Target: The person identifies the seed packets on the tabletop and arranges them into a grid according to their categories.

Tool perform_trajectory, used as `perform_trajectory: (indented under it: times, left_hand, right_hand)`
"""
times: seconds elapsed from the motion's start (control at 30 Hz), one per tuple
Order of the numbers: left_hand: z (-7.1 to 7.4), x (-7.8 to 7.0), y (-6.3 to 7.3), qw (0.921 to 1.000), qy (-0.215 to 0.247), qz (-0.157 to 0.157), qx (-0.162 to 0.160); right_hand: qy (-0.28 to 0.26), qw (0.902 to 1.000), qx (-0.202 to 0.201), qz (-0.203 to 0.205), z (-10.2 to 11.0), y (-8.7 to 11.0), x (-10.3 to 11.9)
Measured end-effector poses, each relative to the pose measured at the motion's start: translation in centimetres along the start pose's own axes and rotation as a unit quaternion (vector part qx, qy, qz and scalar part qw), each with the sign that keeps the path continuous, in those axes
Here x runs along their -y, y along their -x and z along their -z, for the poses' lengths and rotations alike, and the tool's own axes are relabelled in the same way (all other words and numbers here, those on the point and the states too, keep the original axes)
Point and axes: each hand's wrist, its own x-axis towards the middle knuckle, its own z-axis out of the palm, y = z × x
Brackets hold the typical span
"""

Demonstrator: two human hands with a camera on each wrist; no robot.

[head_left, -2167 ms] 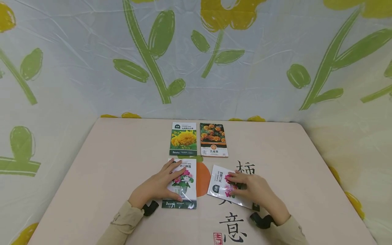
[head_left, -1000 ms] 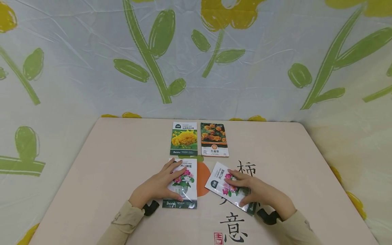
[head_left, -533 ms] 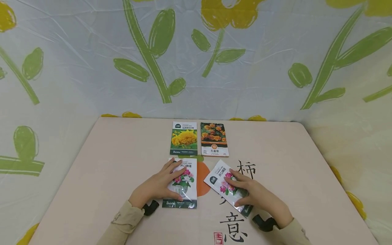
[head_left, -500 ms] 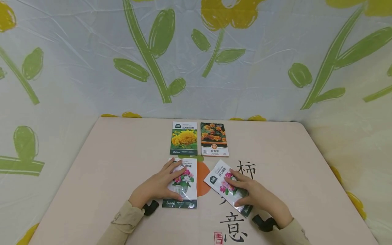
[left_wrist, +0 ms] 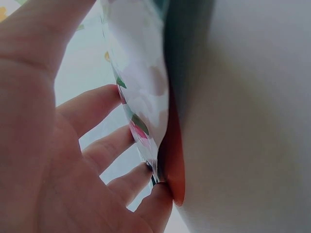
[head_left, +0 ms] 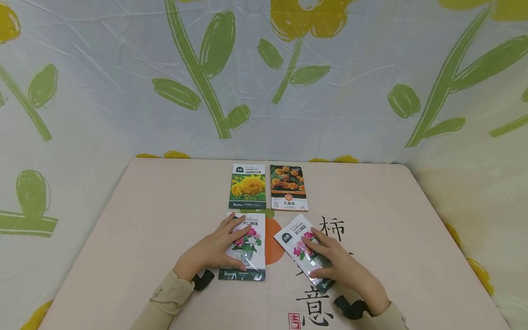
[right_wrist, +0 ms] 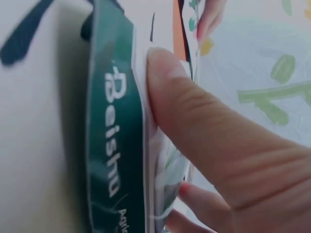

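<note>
In the head view my left hand [head_left: 214,250] lies spread over a white seed packet [head_left: 253,245] with pink and white lotus flowers and a green "Beishu" band. In the left wrist view, its fingertips [left_wrist: 116,94] touch the printed face. My right hand [head_left: 344,266] rests on a matching lotus packet [head_left: 303,245], turned at a slant with its top toward the upper right. The right wrist view has the thumb [right_wrist: 167,68] pressing this packet near its green band [right_wrist: 116,136]; other fingers [right_wrist: 194,204] show beyond it, partly hidden.
Behind the lotus packets lie a yellow-flower seed packet [head_left: 247,186] and an orange marigold packet [head_left: 288,188], side by side. The pale pink table [head_left: 165,197] carries black printed characters and an orange circle [head_left: 272,243]. A flower-patterned curtain [head_left: 350,91] hangs around it.
My right hand has turned its lotus packet clockwise, shifting the packet's lower end leftward. My left hand and the packet under it keep their place.
</note>
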Motion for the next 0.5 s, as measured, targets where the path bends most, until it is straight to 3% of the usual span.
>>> perform_trajectory:
  times: [0.5]
  left_hand:
    - [0.2,-0.1,0.0,1.0000,0.001,-0.003,0.001]
  right_hand:
    - [0.052,0.9973,-0.040,-0.031,-1.7,0.1,0.6]
